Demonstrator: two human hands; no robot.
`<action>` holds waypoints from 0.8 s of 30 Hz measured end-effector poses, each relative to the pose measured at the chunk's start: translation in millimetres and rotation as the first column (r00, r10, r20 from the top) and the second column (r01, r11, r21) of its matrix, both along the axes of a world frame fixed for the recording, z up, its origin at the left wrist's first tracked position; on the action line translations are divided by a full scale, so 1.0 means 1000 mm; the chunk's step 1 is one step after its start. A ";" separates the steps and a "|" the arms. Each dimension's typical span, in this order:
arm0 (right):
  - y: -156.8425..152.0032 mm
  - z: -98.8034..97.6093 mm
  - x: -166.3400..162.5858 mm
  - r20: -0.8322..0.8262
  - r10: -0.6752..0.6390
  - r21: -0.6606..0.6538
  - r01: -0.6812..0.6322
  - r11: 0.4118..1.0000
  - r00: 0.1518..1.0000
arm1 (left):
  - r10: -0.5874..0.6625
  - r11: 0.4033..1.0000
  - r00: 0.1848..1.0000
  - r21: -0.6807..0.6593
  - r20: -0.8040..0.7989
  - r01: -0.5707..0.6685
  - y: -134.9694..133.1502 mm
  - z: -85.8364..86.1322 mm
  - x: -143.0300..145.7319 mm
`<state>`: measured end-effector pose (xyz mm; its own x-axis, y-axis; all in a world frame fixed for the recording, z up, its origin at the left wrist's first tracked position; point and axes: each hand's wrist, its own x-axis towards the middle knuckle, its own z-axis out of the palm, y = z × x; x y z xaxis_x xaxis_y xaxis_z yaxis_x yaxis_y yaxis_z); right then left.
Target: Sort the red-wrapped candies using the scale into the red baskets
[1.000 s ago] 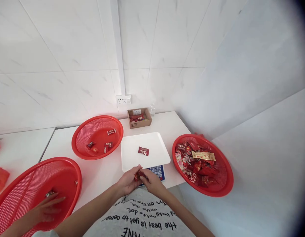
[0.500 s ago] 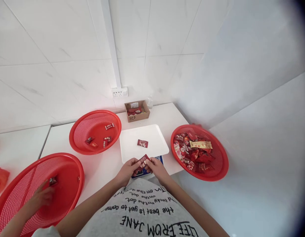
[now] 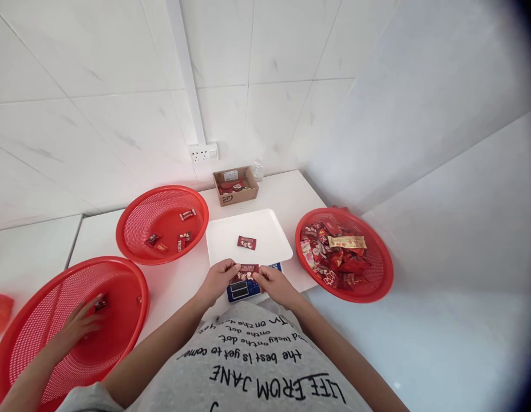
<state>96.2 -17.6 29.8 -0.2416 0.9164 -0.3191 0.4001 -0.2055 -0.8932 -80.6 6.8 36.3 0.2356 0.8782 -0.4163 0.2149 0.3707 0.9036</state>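
Observation:
Between my two hands is a dark red wrapped candy (image 3: pixel 247 271) with pale print, held flat over the front of a scale. My left hand (image 3: pixel 218 280) pinches its left end, and my right hand (image 3: pixel 276 284) pinches its right end. Below the candy shows the scale's blue panel (image 3: pixel 244 289) with dark displays. Just beyond my hands lies the scale's white tray (image 3: pixel 269 227), bearing another dark red wrapped candy (image 3: pixel 246 242).
Right of the scale, a red basket (image 3: pixel 385 274) holds many red packets and a gold one. Several candies lie in another red basket (image 3: pixel 128 229) to the left. A co-worker's hand (image 3: pixel 76 329) reaches into a nearer basket (image 3: pixel 141 309). A cardboard box (image 3: pixel 240 197) of packets stands behind.
My hands have turned the held candy from slanted to nearly level and hold it by its ends. The co-worker's hand has shifted slightly right inside the near basket. The camera view has tilted a little.

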 end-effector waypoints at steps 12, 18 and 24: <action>0.011 -0.027 -0.001 -0.122 -0.229 -0.286 0.187 0.940 0.966 | 0.224 0.925 0.964 -0.343 0.143 -0.164 0.000 -0.012 -0.016; 0.001 -0.029 -0.008 -0.205 -0.019 -0.334 -0.052 0.941 0.979 | 0.103 0.956 0.970 -0.291 0.219 -0.036 -0.008 -0.008 -0.015; -0.007 -0.033 -0.012 -0.131 0.020 -0.264 -0.054 0.963 0.991 | -0.220 0.941 0.970 -0.240 0.106 0.240 -0.017 -0.005 0.003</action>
<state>84.3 -24.3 -3.6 -0.3276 0.7919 -0.5153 0.2999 -0.4301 -0.8515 -77.6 -10.0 31.7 0.4587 0.6664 -0.5878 0.2551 0.5349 0.8055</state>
